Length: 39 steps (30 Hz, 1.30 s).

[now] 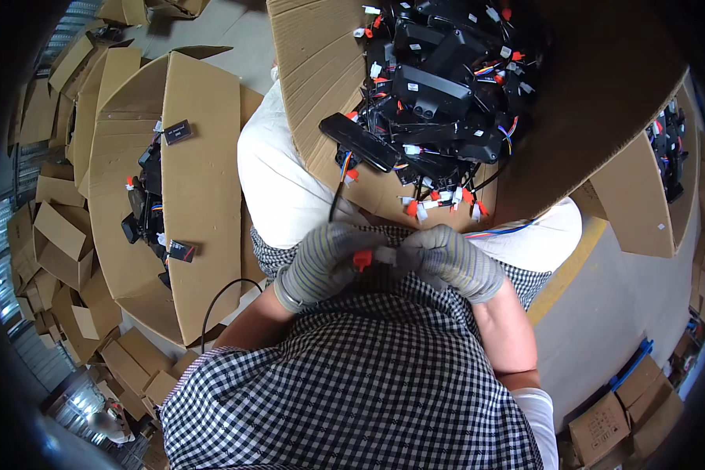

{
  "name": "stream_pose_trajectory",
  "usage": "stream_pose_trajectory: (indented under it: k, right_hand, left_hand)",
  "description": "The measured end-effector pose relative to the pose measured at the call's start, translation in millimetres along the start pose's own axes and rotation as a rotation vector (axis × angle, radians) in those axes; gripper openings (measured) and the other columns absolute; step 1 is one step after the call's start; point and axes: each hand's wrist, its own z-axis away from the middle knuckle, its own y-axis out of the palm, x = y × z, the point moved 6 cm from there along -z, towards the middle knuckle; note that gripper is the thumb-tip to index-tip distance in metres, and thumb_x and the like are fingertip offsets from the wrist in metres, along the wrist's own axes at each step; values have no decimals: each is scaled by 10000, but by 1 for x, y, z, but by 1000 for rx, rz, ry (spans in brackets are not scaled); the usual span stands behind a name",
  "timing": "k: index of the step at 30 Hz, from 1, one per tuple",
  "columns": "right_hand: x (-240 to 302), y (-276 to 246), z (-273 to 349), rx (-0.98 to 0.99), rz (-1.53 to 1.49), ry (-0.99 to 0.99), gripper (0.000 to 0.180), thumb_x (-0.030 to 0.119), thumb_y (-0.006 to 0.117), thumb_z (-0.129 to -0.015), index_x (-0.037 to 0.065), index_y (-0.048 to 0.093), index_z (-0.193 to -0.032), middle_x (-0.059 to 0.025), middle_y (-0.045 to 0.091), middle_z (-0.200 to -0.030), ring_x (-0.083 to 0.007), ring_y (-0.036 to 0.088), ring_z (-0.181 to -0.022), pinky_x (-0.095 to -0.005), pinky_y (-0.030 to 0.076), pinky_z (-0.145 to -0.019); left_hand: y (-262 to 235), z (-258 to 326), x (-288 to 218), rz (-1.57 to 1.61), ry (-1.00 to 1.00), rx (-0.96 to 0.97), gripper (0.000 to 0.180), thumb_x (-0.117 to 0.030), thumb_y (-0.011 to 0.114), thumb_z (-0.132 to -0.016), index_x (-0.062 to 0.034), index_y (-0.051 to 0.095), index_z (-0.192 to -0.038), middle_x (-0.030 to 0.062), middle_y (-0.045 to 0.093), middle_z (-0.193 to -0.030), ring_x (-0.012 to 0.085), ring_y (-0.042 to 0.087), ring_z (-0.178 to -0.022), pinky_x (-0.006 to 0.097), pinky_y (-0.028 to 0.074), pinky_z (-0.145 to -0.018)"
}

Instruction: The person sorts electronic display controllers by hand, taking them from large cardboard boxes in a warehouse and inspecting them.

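Note:
Both my hands wear grey striped work gloves and meet in front of my checked apron. My left hand [321, 262] is closed, its fingers at a red plug connector [362, 259]. My right hand [452, 261] pinches a pale connector [385, 254] right beside the red one; whether the two are joined I cannot tell. A black cable [335, 202] runs up from my left hand toward the box, and colored wires [500, 230] trail from my right hand. Beyond them, a tilted cardboard box [321, 63] between my knees holds a heap of black electronic units [431, 90] with red and white plugs.
Left of me stands another cardboard box [204, 180] with black units and two small dark boxes. A further box [634, 196] with units is at the right. Cartons [63, 235] pile up at the far left, and more cartons [601, 427] sit at the lower right.

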Motion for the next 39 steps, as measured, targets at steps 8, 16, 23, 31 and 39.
stream_pose_trajectory:
  k: [8,16,23,31,39]
  right_hand:
    - [-6,27,0,312,298,-193,207,184,588,-892,9,682,-831,-87,668,-792,-143,615,-756,-270,482,-708]
    - [-20,37,10,422,319,-286,219,216,602,-886,15,679,-845,-97,657,-738,-177,614,-655,-296,488,-642]
    - [-25,33,14,386,374,-205,274,265,566,-903,31,675,-813,-89,622,-674,-167,566,-609,-306,475,-638]
    - [-17,28,6,325,6,-489,258,240,583,-902,-4,666,-885,-16,603,-683,-66,511,-596,-243,449,-632]
    - [-30,2,-12,-243,-97,-94,382,195,618,-879,-15,560,-1193,26,595,-914,-1,419,-579,-143,345,-523]
  left_hand:
    - [8,1,80,777,-316,236,542,-77,591,-772,21,442,-1283,157,573,-1177,259,544,-1084,361,429,-928]
    - [-11,-50,195,-82,-1015,-463,520,-230,584,-874,40,411,-1283,171,537,-1151,227,554,-1052,336,471,-862]
    - [29,-32,199,699,-989,7,277,-113,612,-844,6,552,-1087,65,630,-876,118,609,-723,205,491,-527]
    - [-142,86,99,1228,-211,-961,382,-115,560,-877,35,474,-1218,93,584,-1053,152,578,-887,317,512,-796]
    - [-116,46,84,753,-207,-708,534,-199,600,-882,9,363,-1312,45,583,-999,129,575,-828,272,504,-749]
